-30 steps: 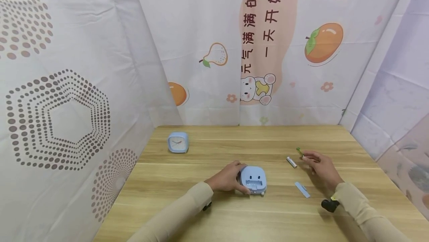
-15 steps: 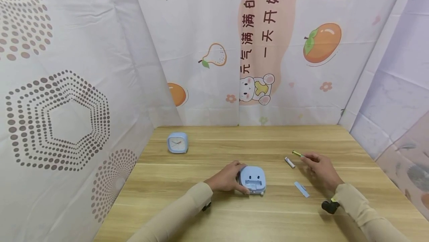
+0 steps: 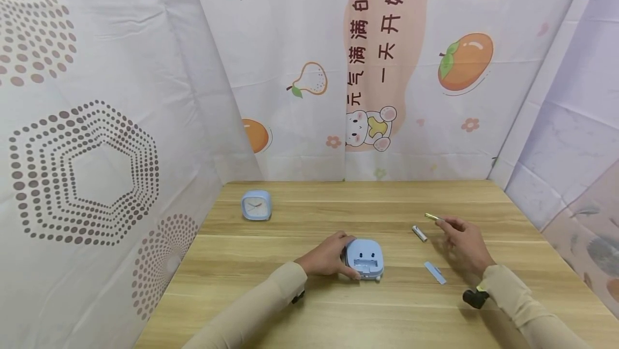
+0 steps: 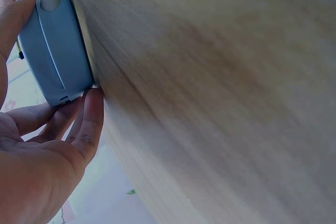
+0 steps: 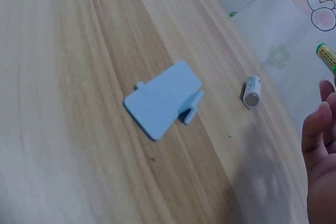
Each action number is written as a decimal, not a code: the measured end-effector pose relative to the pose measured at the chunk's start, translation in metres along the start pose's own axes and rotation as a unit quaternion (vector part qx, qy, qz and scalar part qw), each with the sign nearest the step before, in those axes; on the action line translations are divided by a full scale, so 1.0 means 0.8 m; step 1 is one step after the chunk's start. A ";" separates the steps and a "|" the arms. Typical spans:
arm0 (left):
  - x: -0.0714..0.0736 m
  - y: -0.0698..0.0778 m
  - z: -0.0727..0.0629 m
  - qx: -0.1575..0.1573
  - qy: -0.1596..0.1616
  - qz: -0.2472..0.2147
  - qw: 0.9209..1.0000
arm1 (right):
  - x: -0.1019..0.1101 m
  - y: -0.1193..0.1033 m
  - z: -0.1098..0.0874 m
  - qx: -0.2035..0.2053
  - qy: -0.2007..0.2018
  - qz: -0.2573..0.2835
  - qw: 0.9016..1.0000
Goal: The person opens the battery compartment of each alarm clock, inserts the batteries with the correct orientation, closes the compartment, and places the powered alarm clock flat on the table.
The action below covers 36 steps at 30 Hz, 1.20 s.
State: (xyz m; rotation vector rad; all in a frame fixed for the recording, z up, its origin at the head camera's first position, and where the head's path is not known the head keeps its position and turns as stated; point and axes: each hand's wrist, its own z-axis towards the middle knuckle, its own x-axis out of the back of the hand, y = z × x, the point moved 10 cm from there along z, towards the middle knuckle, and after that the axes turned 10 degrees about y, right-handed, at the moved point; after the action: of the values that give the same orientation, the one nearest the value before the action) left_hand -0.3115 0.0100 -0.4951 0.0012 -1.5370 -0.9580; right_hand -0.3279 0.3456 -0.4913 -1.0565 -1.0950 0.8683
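Observation:
A light blue alarm clock (image 3: pixel 366 246) lies face down on the wooden table, its battery compartment uncovered. My left hand (image 3: pixel 328 256) grips the clock from its left side, thumb at the near edge and fingers at the far one; the left wrist view shows the clock body (image 4: pixel 62 45) between them. Above the table at right, my right hand (image 3: pixel 465 241) pinches a green-and-yellow battery (image 3: pixel 430 216) by one end. Beside it a white battery (image 3: pixel 419 233) lies on the table. Nearer to me rests the blue battery cover (image 5: pixel 164 98), a tab sticking out from its edge.
A second blue clock (image 3: pixel 257 205) stands upright at the back left, dial facing me. Printed curtains (image 3: pixel 300 134) enclose the wooden table (image 3: pixel 309 317) at the back and both sides.
The green-and-yellow battery has swivelled in my right fingers, from steep to flatter, and now sits slightly higher than half a second ago. My left hand and the clock have stayed put.

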 end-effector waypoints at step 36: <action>-0.001 -0.001 0.001 0.002 0.003 -0.003 1.000 | -0.013 -0.016 -0.005 0.095 0.012 -0.006 0.995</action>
State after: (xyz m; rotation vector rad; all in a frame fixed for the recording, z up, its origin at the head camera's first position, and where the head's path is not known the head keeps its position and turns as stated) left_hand -0.3125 0.0103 -0.4962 0.0116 -1.5341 -0.9588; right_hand -0.3258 0.3313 -0.4819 -0.9003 -0.9772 0.9292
